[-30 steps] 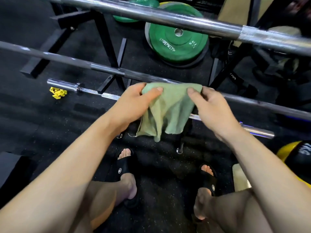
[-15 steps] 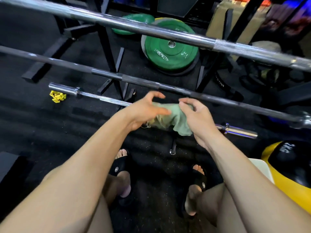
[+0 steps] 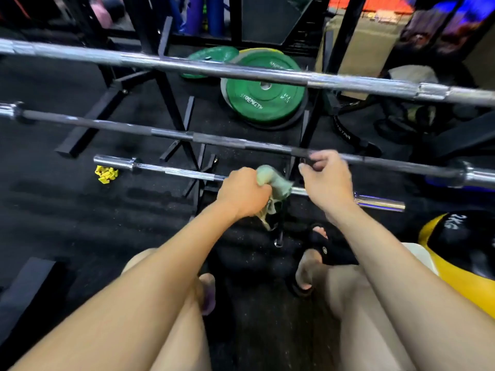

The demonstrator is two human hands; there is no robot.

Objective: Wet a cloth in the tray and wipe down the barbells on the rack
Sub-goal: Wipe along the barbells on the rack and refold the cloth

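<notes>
Cloth: your pale green cloth [image 3: 272,180] is bunched into a wad, soft and creased, a loose tail hanging down below your fist. It sits on the lowest barbell [image 3: 166,169], about mid-shaft.

Lowest bar: chrome, short, sleeve ends showing at left and at right (right end past your R wrist). Cloth covers the part between your hands.

Middle bar: dark shaft [image 3: 112,125] w/ chrome collars, running across just above the lowest one.

Top bar: bright steel barbell [image 3: 214,68], nearest the camera, blurred.

Rack: black uprights and feet [image 3: 166,92] behind the bars; exact cradles are hard to make out.

Containers: none you can pick out for sure; the tray isn't identifiable here. A pale cream edge [image 3: 420,257] shows by your R forearm, too cropped to say what it is.

L hand: your left hand [image 3: 242,192] is a closed fist clamped round the cloth wad, knuckles up, pressing it at the lowest bar.

R hand: your right hand [image 3: 325,178] has fingers curled, thumb and forefinger close together near the middle bar; can't tell if it pinches or touches anything (motion blur there).

Floor: green plates [image 3: 263,96] lean behind the rack, yellow clip [image 3: 106,174] at left, yellow-black ball [image 3: 460,247] at right.
</notes>
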